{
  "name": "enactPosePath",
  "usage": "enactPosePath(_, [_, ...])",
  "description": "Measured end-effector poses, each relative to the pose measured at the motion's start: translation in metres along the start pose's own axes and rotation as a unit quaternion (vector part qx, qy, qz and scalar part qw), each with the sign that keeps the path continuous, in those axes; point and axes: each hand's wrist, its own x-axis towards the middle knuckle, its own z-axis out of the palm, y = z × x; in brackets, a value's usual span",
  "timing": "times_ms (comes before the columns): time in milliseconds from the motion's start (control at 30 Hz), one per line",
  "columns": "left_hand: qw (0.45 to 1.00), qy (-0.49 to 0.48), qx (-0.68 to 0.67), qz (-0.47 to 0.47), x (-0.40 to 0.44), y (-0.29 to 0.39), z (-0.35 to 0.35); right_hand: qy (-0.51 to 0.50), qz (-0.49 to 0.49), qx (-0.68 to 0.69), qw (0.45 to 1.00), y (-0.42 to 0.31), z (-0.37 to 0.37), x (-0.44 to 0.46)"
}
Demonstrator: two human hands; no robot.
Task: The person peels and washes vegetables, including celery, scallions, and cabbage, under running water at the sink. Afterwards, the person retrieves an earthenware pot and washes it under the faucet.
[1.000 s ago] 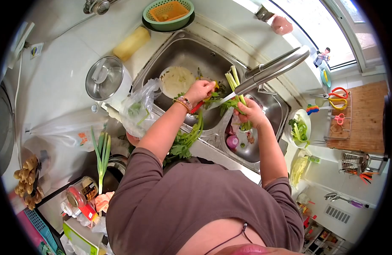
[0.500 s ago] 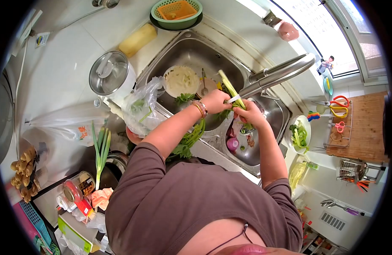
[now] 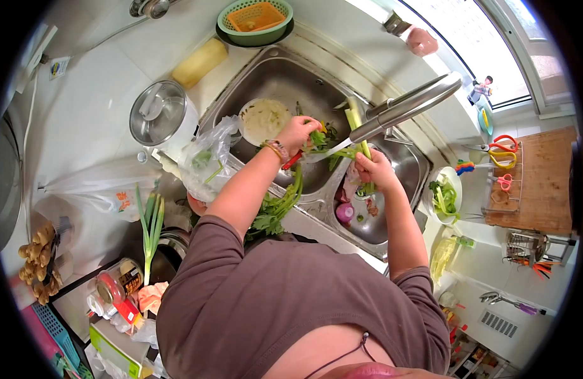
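My left hand (image 3: pixel 298 132) is closed around a red-handled knife (image 3: pixel 292 160), its pale blade reaching toward the celery. Green leaves show at its fingertips; whether it grips them too is hard to tell. My right hand (image 3: pixel 375 169) grips the celery stalks (image 3: pixel 356 126), which stand up beside the faucet spout over the sink. More leafy celery (image 3: pixel 276 211) hangs over the front edge of the sink, under my left forearm. Below my right hand, a purple onion (image 3: pixel 345 213) and scraps lie in the right basin (image 3: pixel 383 230).
The faucet (image 3: pixel 418 104) arches just above the celery. A bowl of cloudy liquid (image 3: pixel 264 120) sits in the left basin. A plastic bag (image 3: pixel 206 151) and a lidded pot (image 3: pixel 159 114) stand left, a bowl of cut greens (image 3: pixel 444 196) right. Spring onions (image 3: pixel 151 234) lie near my left elbow.
My left hand has moved left, away from the stalks, and the red knife handle now shows. My right hand still holds the celery, slightly shifted.
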Motion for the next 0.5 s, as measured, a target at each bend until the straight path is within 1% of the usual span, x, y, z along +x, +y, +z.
enactPosePath(67, [0.99,-0.044,-0.13,-0.045,-0.011,0.011,-0.008,0.033,0.018,0.114,0.993,-0.003,0.007,-0.003])
enactPosePath(100, [0.996,-0.047,-0.067,-0.047,-0.015,0.015,-0.007,0.049,0.027,0.17,0.984,-0.004,0.01,-0.003])
enactPosePath(167, [0.996,-0.051,0.061,-0.048,-0.031,0.018,-0.002,0.049,0.04,0.237,0.97,0.005,0.007,0.003])
enactPosePath(200, [0.99,-0.082,0.115,-0.026,-0.036,0.014,0.007,0.043,0.049,0.264,0.962,0.01,0.005,0.008])
enactPosePath(233, [0.982,-0.063,0.18,0.01,-0.04,0.009,0.015,0.036,0.059,0.291,0.954,0.012,0.005,0.011])
enactPosePath(267, [0.965,-0.021,0.246,0.086,-0.042,0.002,0.024,0.038,0.067,0.291,0.954,0.013,0.007,0.013])
enactPosePath(300, [0.938,0.019,0.309,0.159,-0.042,-0.005,0.03,0.041,0.075,0.292,0.952,0.013,0.011,0.014])
enactPosePath(400, [0.872,0.074,0.399,0.275,-0.037,-0.015,0.045,0.049,0.098,0.278,0.954,0.013,0.021,0.013])
enactPosePath(500, [0.859,0.04,0.451,0.237,-0.039,-0.008,0.05,0.05,0.111,0.264,0.957,0.011,0.023,0.01])
